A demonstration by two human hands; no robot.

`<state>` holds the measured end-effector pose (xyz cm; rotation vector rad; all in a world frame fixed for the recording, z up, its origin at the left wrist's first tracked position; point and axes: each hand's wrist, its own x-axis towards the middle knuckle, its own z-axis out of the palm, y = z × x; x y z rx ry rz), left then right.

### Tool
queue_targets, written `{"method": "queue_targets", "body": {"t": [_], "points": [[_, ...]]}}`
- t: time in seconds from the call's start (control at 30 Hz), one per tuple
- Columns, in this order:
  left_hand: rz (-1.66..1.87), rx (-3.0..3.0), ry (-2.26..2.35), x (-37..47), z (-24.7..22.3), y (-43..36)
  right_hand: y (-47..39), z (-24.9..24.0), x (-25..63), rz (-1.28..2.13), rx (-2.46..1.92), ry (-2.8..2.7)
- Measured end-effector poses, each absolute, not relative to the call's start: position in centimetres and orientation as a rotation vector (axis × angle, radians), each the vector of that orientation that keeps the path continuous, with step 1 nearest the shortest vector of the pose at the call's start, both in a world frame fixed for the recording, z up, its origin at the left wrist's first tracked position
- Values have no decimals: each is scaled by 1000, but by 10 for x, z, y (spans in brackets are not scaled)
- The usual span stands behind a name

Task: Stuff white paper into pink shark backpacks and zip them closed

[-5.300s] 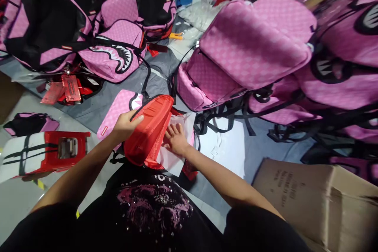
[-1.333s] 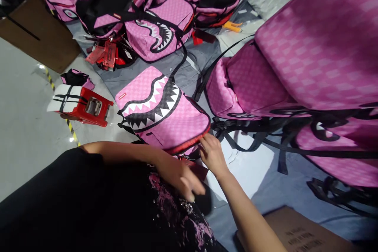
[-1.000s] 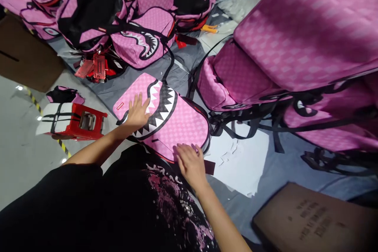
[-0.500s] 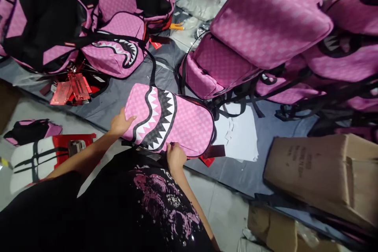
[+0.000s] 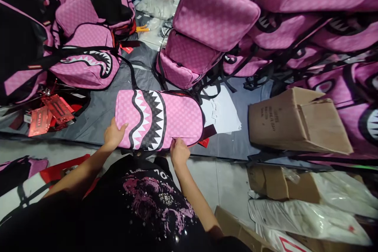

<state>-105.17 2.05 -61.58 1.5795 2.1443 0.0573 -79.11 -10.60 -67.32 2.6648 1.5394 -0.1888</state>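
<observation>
A pink checkered backpack (image 5: 183, 114) with a black-and-white shark-mouth print lies on its back across the front of the grey-covered table, its bottom end to the left. My left hand (image 5: 114, 136) grips that left end, thumb on top and fingers underneath. Close to the near edge, my right hand (image 5: 179, 151) is closed in a pinch on the bag, at the left part of a thin straight pocket line. Whether a zipper pull is between those fingertips is too small to tell. Black straps run from the bag's far side.
More pink backpacks (image 5: 215, 12) are piled at the back and right. Red tags (image 5: 51, 112) hang at the left. White paper sheets (image 5: 223, 112) lie beside the bag, with a cardboard box (image 5: 274, 122) further right. Plastic-wrapped packages (image 5: 307, 218) and boxes lie low at right.
The view has swung to the right. The backpack now lies more level, and a straight pocket line shows beside my right hand. Both hands keep their hold on it.
</observation>
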Motion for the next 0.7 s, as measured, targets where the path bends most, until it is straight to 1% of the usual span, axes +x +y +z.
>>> {"method": "queue_targets", "body": {"t": [0.2, 0.27, 0.37, 0.53, 0.7], "points": [[118, 1565, 2134, -1050, -614, 18, -119, -660, -726, 17, 2829, 1257], [112, 1568, 2110, -1047, -614, 15, -116, -656, -718, 59, 2904, 1155], [90, 1574, 2095, -1042, -614, 11, -109, -655, -722, 120, 2906, 1178], [56, 1603, 2109, -1038, -613, 10, -103, -658, -726, 8, 2858, 1255], [63, 1592, 2095, -1034, -615, 7, -96, -654, -713, -81, 2970, 1051]]}}
